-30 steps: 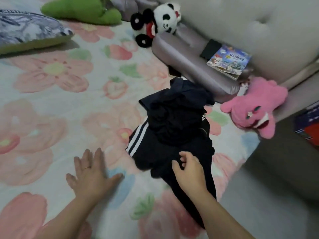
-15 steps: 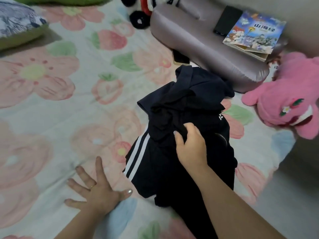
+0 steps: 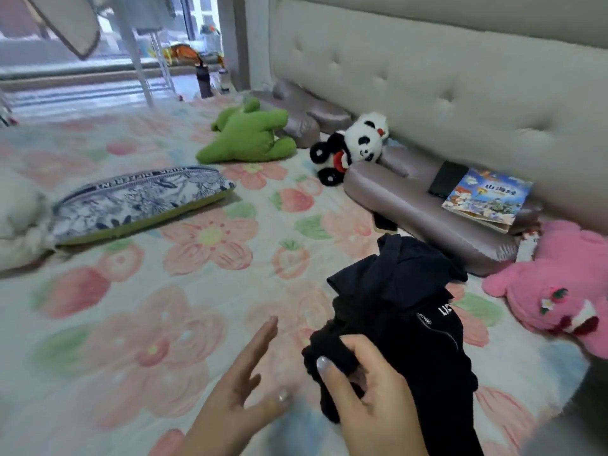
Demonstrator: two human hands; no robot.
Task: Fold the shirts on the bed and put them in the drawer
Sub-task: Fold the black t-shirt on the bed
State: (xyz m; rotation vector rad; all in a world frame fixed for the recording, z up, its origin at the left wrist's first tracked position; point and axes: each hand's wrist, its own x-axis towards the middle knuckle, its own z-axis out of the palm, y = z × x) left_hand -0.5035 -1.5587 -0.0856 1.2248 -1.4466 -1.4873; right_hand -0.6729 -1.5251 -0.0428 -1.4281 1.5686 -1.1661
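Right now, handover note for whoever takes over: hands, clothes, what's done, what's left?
Left hand: open, holds nothing, beside the clothes.
Right hand: grips a bunch of the dark clothes, which lie crumpled on the floral sheet near the pink plush.
Done: nothing looks folded.
Left: fold the shirts, put them in the drawer; no drawer in view.

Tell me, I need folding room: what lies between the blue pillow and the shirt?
Only bare floral sheet between pillow and shirt, per the head view.
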